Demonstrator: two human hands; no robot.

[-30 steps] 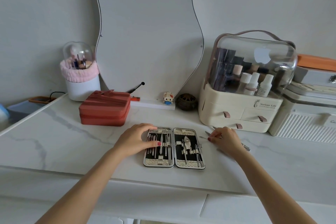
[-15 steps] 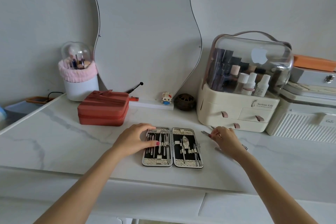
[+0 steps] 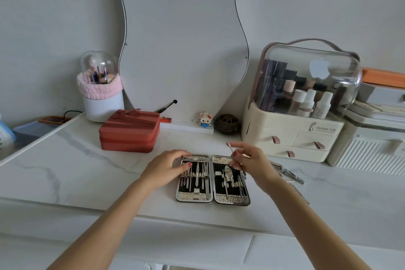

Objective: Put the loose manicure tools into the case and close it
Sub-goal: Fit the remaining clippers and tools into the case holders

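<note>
Open flat on the marbled white worktop [image 3: 65, 166]: manicure case [image 3: 213, 180], two halves side by side, black lining, silvery woven-textured borders. Slim metal tools tucked under ribbed straps in both halves; individual kinds too small to make out. Left hand [image 3: 166, 165] resting on the case's left half, fingers curved over its upper left corner, that corner hidden beneath them, red-painted thumbnail showing. Right hand [image 3: 249, 160] raised over the upper right half, pinching a thin metal tool [image 3: 234, 155] between thumb and fingers, other fingers spread; tool's pale tip jutting up to the left, lower end lost behind the fingers. More loose tools [image 3: 289, 174] lying on the worktop just right of that hand: shiny steel, clipper-like, partly hidden by the wrist; another thin one nearer the forearm, hard to read.

Behind, leaning on the wall: wavy-edged mirror [image 3: 184, 35], top cut off by the frame. To the left, a terracotta zip box [image 3: 130, 130], ribbed lid, rounded corners. Further back left, a white brush holder [image 3: 102, 96] with clear dome and fluffy pink band. To the right, a cream cosmetics organiser [image 3: 291, 136] with a clear curved lid, bottles inside blurred by glare. White ribbed storage box [image 3: 368, 151] cut off at the right edge.
</note>
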